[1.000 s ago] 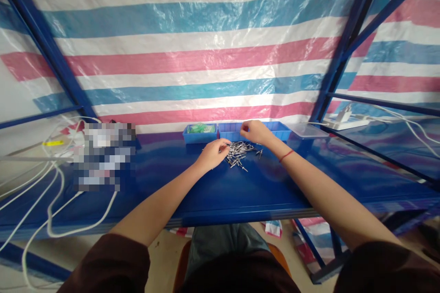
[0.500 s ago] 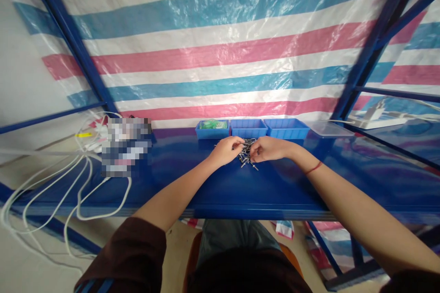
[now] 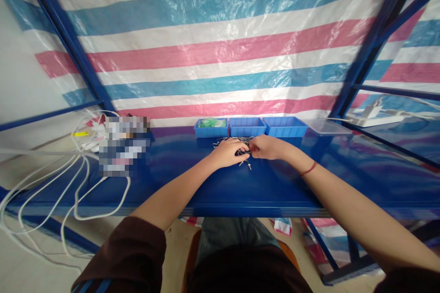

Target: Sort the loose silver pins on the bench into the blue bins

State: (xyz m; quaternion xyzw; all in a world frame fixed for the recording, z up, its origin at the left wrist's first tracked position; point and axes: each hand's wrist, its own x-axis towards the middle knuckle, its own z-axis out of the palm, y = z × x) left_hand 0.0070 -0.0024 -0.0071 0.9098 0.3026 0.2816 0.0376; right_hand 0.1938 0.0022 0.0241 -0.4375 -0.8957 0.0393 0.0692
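On the blue tabletop a loose pile of slim metal pieces that look like blind rivets [image 3: 248, 164] lies partly hidden under my hands. My left hand [image 3: 229, 152] rests over the left side of the pile, its fingers curved and the thumb held apart from them. Against the pile's right side is my right hand [image 3: 267, 147], fingers curled into a pinch; whatever is between its fingertips is too small to make out. The two hands' fingertips nearly meet. Just behind them stand a middle blue bin [image 3: 246, 133] and a wider right-hand blue bin [image 3: 287, 132].
A left blue bin [image 3: 210, 132] holds green and clear plastic packing. A clear flat lid [image 3: 328, 127] lies right of the bins, near a white power strip [image 3: 376, 116]. White cables [image 3: 77, 201] loop over the table's left end. Blue frame posts rise at both sides.
My right hand has come down from over the bins to the pile, then pinched closer to my left hand. The left hand's fingers have shifted over the pile. The view has swung left.
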